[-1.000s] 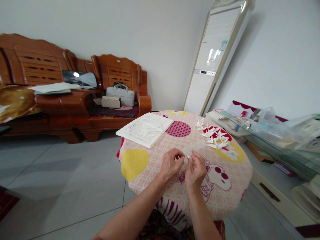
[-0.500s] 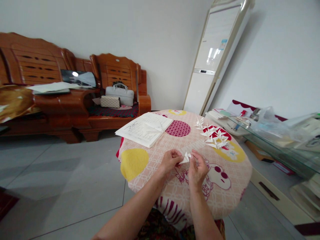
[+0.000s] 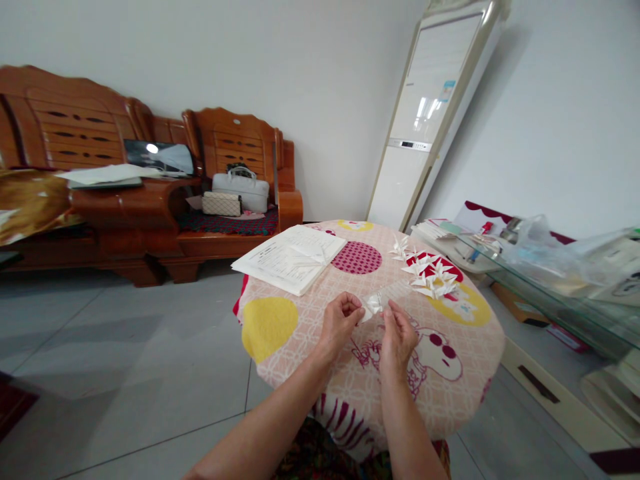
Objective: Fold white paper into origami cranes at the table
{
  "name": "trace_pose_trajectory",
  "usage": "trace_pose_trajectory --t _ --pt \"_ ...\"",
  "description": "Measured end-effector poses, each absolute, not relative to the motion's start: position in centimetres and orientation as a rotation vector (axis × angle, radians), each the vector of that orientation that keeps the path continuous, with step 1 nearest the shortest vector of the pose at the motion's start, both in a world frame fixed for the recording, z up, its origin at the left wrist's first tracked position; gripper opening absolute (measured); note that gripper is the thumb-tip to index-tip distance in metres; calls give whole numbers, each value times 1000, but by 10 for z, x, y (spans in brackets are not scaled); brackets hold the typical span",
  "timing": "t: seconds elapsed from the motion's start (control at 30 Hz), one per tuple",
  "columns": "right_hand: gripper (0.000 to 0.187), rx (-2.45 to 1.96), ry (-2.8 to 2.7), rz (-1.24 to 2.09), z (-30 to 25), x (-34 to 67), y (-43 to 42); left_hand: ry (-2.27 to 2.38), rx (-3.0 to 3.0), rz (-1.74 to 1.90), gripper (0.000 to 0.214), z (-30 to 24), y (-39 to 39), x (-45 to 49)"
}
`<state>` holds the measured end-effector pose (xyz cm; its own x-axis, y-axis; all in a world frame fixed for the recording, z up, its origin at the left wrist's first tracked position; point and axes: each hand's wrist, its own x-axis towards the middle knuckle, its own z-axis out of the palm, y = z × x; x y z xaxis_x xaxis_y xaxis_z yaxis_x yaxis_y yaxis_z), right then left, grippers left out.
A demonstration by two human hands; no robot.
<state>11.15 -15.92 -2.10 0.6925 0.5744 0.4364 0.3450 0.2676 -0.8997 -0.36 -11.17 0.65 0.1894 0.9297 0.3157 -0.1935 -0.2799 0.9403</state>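
Observation:
A small white folded paper crane is held low over the round table, between my two hands. My left hand pinches its left side with thumb and forefinger. From the right, my right hand grips the opposite edge with its fingertips, which partly hide the folds. Just behind the crane, a clear ruler-like strip lies flat on the cloth. Beyond it to the right sits a cluster of several finished white paper cranes.
A patterned cloth covers the table. At its far left lies an open stack of printed paper with folded pieces on top. A glass-topped stand with a plastic bag borders the right side. A wooden chair holding bags is behind.
My fingers have shifted slightly on the paper crane, and my hands have moved a little apart and up. The other cranes and the paper stack stay where they were.

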Motion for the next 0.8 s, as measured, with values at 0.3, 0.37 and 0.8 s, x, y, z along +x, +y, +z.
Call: trace_pose_trajectory --t 0.3,0.37,0.8 --pt "31 -1181 -658 460 -24 111 -153 782 1513 1340 4 1 -113 -1" --pt "34 -1131 -621 519 -25 110 -152 790 1523 1342 3 0 -113 -1" --pt "36 -961 -574 653 -23 107 -148 824 1526 1335 3 3 -113 0"
